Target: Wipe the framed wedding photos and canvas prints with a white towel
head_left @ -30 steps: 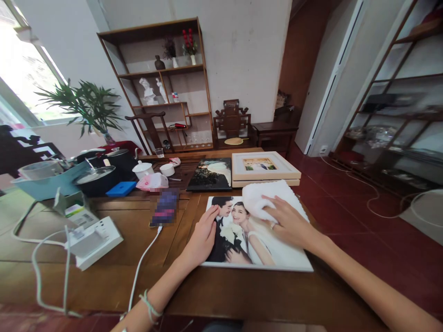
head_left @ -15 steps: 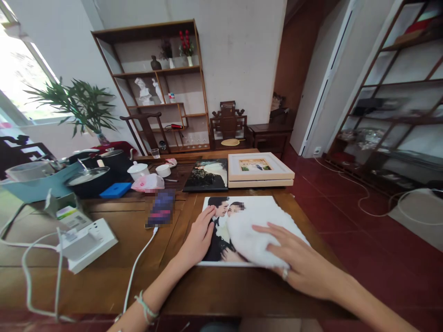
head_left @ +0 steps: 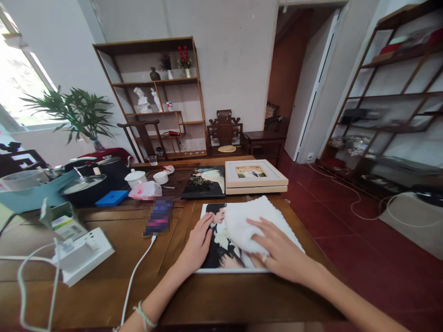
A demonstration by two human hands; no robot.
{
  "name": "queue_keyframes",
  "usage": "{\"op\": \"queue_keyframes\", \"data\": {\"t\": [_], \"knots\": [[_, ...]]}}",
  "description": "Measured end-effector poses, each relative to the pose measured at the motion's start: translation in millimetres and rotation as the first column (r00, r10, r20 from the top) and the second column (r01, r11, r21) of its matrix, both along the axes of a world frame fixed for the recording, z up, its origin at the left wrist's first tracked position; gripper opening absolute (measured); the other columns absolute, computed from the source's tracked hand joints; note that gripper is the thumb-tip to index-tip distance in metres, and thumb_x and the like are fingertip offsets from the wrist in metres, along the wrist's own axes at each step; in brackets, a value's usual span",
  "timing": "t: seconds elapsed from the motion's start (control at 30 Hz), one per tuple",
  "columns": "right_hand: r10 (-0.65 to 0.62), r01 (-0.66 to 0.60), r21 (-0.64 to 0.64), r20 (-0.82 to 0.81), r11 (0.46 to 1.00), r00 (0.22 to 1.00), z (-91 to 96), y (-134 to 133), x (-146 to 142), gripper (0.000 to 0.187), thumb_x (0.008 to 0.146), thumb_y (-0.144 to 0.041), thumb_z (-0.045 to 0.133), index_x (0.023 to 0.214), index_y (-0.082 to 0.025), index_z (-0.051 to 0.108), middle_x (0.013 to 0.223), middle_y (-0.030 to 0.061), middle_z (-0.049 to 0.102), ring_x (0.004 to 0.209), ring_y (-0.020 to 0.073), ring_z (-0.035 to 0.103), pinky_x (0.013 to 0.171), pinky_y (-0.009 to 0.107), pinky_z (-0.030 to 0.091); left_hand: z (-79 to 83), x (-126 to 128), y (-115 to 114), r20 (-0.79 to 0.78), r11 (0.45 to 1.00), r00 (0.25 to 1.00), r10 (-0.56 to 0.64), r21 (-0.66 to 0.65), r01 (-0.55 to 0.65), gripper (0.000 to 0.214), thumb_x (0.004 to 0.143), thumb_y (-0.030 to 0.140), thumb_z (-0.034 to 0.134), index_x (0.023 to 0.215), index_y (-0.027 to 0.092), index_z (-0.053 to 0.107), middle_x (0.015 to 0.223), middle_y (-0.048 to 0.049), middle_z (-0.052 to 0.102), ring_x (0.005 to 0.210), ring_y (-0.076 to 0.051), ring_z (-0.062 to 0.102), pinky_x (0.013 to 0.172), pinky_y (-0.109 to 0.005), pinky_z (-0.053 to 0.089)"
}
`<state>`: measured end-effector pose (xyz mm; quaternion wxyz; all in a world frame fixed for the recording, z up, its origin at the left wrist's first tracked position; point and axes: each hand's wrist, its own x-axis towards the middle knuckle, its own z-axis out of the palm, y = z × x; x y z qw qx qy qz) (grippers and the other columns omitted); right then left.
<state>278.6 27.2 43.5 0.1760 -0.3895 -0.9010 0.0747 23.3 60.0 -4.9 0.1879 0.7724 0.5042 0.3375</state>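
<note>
A photo panel (head_left: 217, 242) with a white edge lies flat on the wooden table, showing a person in a dark suit. My left hand (head_left: 200, 240) rests along its left edge, fingers stretched and holding nothing. Over the right part of the panel is a fluffy white cloth (head_left: 242, 226), bunched under my right hand (head_left: 282, 249). The right fingers are spread across the cloth and press it on the picture; the thumb side is partly hidden. Much of the panel's right half is covered by cloth and hand.
Behind the panel lie a dark photo panel (head_left: 204, 181) and stacked pale frames (head_left: 256, 184). A phone (head_left: 159, 216) with a white cable (head_left: 136, 272), a white power strip (head_left: 88, 256), a blue box (head_left: 111, 198) and dark pots (head_left: 85, 186) occupy the left side of the table.
My right hand and the white cloth have moved up and left over the picture, covering the second face and baring more of the lower part. The left hand stays on the edge. The camera view has tilted slightly.
</note>
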Motion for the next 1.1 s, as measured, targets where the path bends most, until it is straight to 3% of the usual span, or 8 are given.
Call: {"op": "queue_keyframes", "data": {"t": [0.1,0.2,0.3,0.43,0.6,0.77,0.93,1.1], "knots": [[0.155,-0.153,-0.112,0.009,0.982,0.988,10.5,-39.0,-4.4,0.049,0.067,-0.01,0.048,0.115,-0.019,0.058,0.137,0.0097,0.044,0.133,0.0241,0.025,0.11,0.049,0.014,0.2,0.4,-0.2,0.001,1.0,1.0,0.002,0.006,-0.002,0.039,0.09,0.021,0.035,0.128,0.02,0.044,0.141,-0.0101,0.04,0.132,-0.02,0.033,0.11,-0.045,0.024],[0.336,-0.32,-0.216,0.039,0.923,0.941,19.0,-60.3,-5.8,0.057,0.064,-0.012,0.051,0.12,-0.02,0.055,0.138,0.0071,0.044,0.133,0.0265,0.025,0.11,0.05,0.013,1.4,0.3,-0.4,-0.004,1.0,1.0,-0.022,0.02,0.022,0.039,0.09,0.022,0.035,0.128,0.02,0.043,0.141,-0.0096,0.04,0.132,-0.019,0.033,0.111,-0.044,0.023],[0.285,-0.273,-0.215,0.029,0.938,0.958,20.2,-59.6,0.2,0.048,0.064,-0.011,0.052,0.111,-0.02,0.06,0.138,0.0076,0.043,0.132,0.0265,0.027,0.109,0.047,0.019,2.9,-0.2,-0.7,-0.021,1.0,0.999,-0.024,0.006,0.024,0.04,0.091,0.022,0.034,0.129,0.02,0.042,0.142,-0.0099,0.039,0.133,-0.019,0.032,0.11,-0.045,0.023],[0.072,-0.071,-0.121,0.007,0.99,0.997,13.6,-28.3,15.5,0.034,0.074,-0.013,0.048,0.104,-0.02,0.063,0.139,0.0092,0.042,0.129,0.0261,0.033,0.106,0.046,0.028,4.8,-0.2,-1.3,-0.02,1.0,1.0,-0.018,-0.001,0.018,0.04,0.09,0.022,0.034,0.129,0.019,0.044,0.14,-0.0103,0.041,0.132,-0.02,0.033,0.11,-0.046,0.024],[-0.166,0.165,-0.046,-0.009,0.985,0.986,5.9,37.7,24.9,0.037,0.087,-0.031,0.041,0.116,-0.017,0.058,0.125,0.0132,0.056,0.122,0.031,0.043,0.099,0.05,0.036,5.7,0.5,-1.6,-0.014,1.0,1.0,-0.015,0.008,0.015,0.04,0.09,0.022,0.035,0.128,0.02,0.045,0.14,-0.0102,0.041,0.132,-0.02,0.033,0.11,-0.045,0.024],[-0.186,0.186,-0.002,-0.031,0.983,0.982,1.0,66.7,14.6,0.035,0.087,-0.022,0.038,0.116,-0.019,0.057,0.13,0.0098,0.052,0.124,0.026,0.041,0.104,0.05,0.028,5.3,-0.3,-1.5,-0.02,0.999,1.0,-0.022,0.029,0.023,0.04,0.09,0.021,0.035,0.129,0.023,0.044,0.14,-0.0081,0.042,0.132,-0.018,0.035,0.11,-0.043,0.025],[-0.072,0.072,0.022,-0.002,0.997,0.997,-2.1,8.8,-1.3,0.039,0.071,-0.009,0.046,0.106,-0.015,0.061,0.134,0.0142,0.047,0.132,0.024,0.028,0.109,0.048,0.017,3.2,-0.2,-0.5,-0.012,1.0,1.0,-0.003,0.025,0.003,0.04,0.09,0.021,0.035,0.128,0.02,0.045,0.14,-0.0096,0.042,0.131,-0.019,0.035,0.11,-0.043,0.024],[0.167,-0.157,-0.141,0.062,0.977,0.984,11.9,-55.0,-5.5,0.056,0.056,-0.007,0.047,0.109,-0.018,0.061,0.137,0.0088,0.045,0.133,0.0276,0.023,0.109,0.054,0.016,-0.2,-0.8,0.1,-0.009,0.999,1.0,-0.008,0.036,0.008,0.04,0.09,0.021,0.035,0.129,0.02,0.044,0.14,-0.0104,0.042,0.132,-0.019,0.034,0.11,-0.044,0.025]]}}
